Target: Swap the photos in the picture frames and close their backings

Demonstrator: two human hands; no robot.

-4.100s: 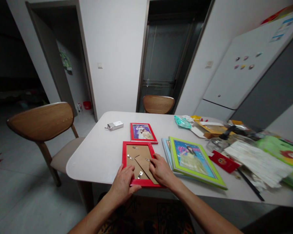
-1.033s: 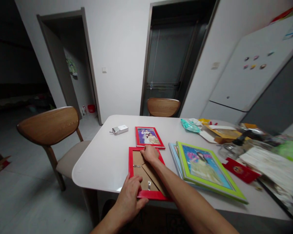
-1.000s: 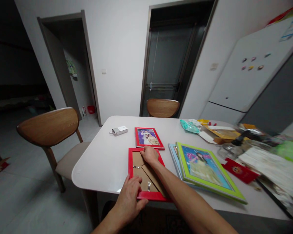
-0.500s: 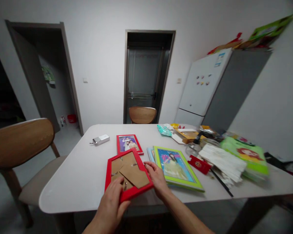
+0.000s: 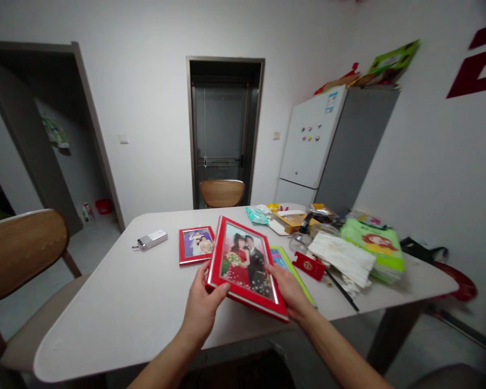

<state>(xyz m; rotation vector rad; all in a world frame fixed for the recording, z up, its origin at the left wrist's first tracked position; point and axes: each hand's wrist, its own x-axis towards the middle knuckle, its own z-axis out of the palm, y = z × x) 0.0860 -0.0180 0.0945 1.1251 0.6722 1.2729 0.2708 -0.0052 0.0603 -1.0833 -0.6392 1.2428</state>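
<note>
A red photo frame [image 5: 247, 265], tilted with its picture side up, is held above the table's front part. My left hand [image 5: 202, 300] grips its lower left corner, thumb on the front edge. My right hand [image 5: 289, 289] holds its right side, fingers at the border. The picture shows two people, one in red with a bouquet, one in a dark suit. Behind it on the left, a smaller red frame [image 5: 195, 246] lies on the table. A green frame [image 5: 295, 273] lies to the right, partly hidden by the held frame and my right hand.
The white table [image 5: 146, 308] bears a silver box [image 5: 152, 239] at left. At right are a red card [image 5: 309, 266], white tissues [image 5: 342, 256], a green tissue pack [image 5: 375, 248], a black stick [image 5: 342, 290] and a teal packet [image 5: 257, 215]. Chairs stand at left and behind.
The held red frame has been turned over from its brown back to its picture side and raised. My hands have shifted their hold on it. The view has swung to the right.
</note>
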